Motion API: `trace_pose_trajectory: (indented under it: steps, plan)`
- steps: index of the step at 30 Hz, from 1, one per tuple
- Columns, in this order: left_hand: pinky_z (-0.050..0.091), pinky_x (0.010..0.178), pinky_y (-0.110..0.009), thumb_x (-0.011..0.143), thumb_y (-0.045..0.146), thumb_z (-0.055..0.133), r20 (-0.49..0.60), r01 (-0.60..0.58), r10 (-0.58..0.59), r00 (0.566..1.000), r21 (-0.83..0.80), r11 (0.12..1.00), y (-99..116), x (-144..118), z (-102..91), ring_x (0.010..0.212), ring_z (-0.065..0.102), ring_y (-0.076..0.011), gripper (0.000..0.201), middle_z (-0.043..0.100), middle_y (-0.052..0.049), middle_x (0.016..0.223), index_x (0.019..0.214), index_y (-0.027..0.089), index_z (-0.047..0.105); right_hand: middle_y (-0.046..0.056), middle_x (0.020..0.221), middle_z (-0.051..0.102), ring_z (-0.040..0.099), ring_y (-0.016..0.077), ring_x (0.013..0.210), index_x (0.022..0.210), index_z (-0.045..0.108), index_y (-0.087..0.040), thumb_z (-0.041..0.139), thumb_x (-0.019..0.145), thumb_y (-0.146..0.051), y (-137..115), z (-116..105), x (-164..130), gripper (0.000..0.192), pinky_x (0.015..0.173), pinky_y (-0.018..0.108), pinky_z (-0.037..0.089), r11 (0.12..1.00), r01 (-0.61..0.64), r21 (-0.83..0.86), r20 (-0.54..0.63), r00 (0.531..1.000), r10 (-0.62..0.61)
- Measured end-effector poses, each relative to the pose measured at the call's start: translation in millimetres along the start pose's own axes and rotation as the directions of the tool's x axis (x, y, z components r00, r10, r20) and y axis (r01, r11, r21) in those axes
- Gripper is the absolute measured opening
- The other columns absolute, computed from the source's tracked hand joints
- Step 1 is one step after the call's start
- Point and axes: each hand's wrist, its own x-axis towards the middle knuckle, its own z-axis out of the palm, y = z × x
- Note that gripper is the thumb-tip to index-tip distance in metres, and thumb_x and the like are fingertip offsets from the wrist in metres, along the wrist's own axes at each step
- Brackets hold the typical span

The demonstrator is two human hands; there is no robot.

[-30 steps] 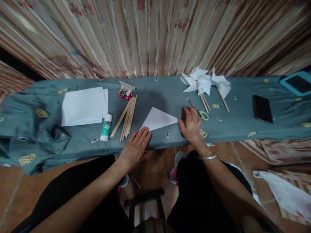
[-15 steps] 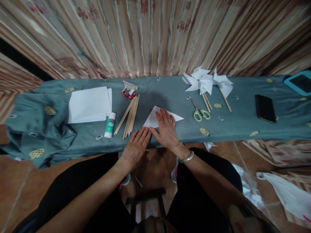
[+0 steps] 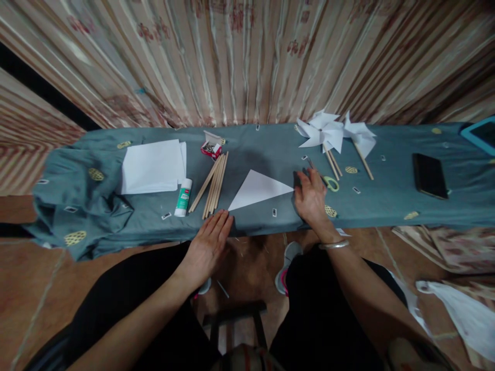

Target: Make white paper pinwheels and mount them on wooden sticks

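Note:
A sheet of white paper folded into a triangle [image 3: 258, 190] lies flat on the cloth-covered table. My left hand [image 3: 209, 242] rests at the table's front edge, its fingers stretched out by the paper's lower left corner. Beside the paper's right tip is my right hand [image 3: 312, 200], fingers partly spread, lying over part of the scissors [image 3: 331, 183]. One green handle loop of the scissors shows past that hand; the rest is mostly hidden. I see nothing held in either hand.
Left of the paper are wooden sticks [image 3: 215, 185], a glue stick [image 3: 183, 198], a small red box of metal pins [image 3: 211, 148] and a stack of white paper [image 3: 150, 167]. Paper pinwheels [image 3: 323, 131] lie at the back right, a black phone [image 3: 429, 175] farther right.
My right hand has slid right, off the paper's middle to its right tip and over the scissors. The left hand has shifted slightly left. The whole triangle is now uncovered.

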Motion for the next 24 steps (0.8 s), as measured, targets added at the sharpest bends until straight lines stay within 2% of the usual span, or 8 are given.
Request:
trace_pose_trajectory:
  steps: [3,8,11,15,18,21,24]
  plan:
    - [0.042,0.11,-0.05,0.083,0.011,0.054,-0.033,0.009,-0.011,0.999,-0.056,0.998,1,1,-0.7,0.138,0.042,-0.035,0.063,0.046,-0.024,0.146,0.143,0.004,0.035,0.022,0.142,0.048,0.043,0.0316,0.136,0.129,0.056,-0.011,0.035,0.093,-0.02,-2,-3,3,0.043,0.109,0.052,0.037,0.997,0.015,0.072,-0.001,1.0,-0.014]
    - [0.044,0.107,-0.052,0.088,0.016,0.055,-0.125,0.089,-0.11,0.986,-0.167,0.982,1,14,-3.2,0.136,0.044,-0.0344,0.07,0.042,-0.022,0.148,0.15,0.013,0.022,0.021,0.145,0.048,0.043,0.0344,0.137,0.13,0.057,-0.014,0.044,0.094,-0.05,-10,-3,3,0.053,0.108,0.055,0.038,0.982,0.096,0.16,0.15,0.981,-0.121]
    - [0.043,0.108,-0.053,0.089,0.02,0.056,-0.174,0.105,-0.142,0.975,-0.205,0.973,-1,29,-2.4,0.136,0.043,-0.0355,0.069,0.042,-0.024,0.147,0.149,0.013,0.022,0.022,0.144,0.048,0.045,0.0362,0.135,0.127,0.059,-0.013,0.05,0.089,-0.058,-13,-1,4,0.06,0.106,0.058,0.038,0.974,0.104,0.2,0.196,0.97,-0.144]
    - [0.041,0.109,-0.054,0.09,0.024,0.057,-0.185,0.094,-0.151,0.971,-0.284,0.954,-2,46,2.0,0.135,0.044,-0.0345,0.07,0.045,-0.023,0.144,0.149,0.014,0.022,0.021,0.14,0.054,0.051,0.0338,0.13,0.117,0.064,-0.014,0.059,0.085,-0.054,-14,2,6,0.051,0.105,0.054,0.041,0.955,0.087,0.285,0.154,0.979,-0.135]
    - [0.039,0.11,-0.054,0.092,0.033,0.055,-0.185,0.114,-0.193,0.964,-0.37,0.922,0,56,2.5,0.137,0.042,-0.0327,0.071,0.042,-0.022,0.147,0.151,0.017,0.019,0.018,0.136,0.059,0.055,0.031,0.127,0.105,0.067,-0.016,0.062,0.084,-0.043,-15,1,6,0.034,0.105,0.051,0.042,0.938,0.079,0.337,0.1,0.988,-0.119]
    - [0.035,0.113,-0.053,0.093,0.038,0.053,-0.233,0.11,-0.216,0.948,-0.396,0.911,4,66,-2.3,0.142,0.034,-0.0323,0.073,0.034,-0.022,0.153,0.152,0.018,0.014,0.014,0.127,0.065,0.061,0.0281,0.118,0.089,0.067,-0.019,0.058,0.085,-0.033,-17,-4,6,0.017,0.103,0.048,0.045,0.919,0.047,0.391,0.047,0.996,-0.071]
    - [0.029,0.116,-0.052,0.093,0.031,0.052,-0.316,0.075,-0.184,0.931,-0.326,0.942,8,77,-10.5,0.148,0.021,-0.0327,0.073,0.023,-0.023,0.158,0.152,0.016,0.011,0.011,0.122,0.068,0.064,0.0266,0.111,0.082,0.066,-0.021,0.058,0.085,-0.033,-14,-15,10,0.014,0.101,0.047,0.046,0.91,-0.008,0.413,-0.038,0.999,0.026]
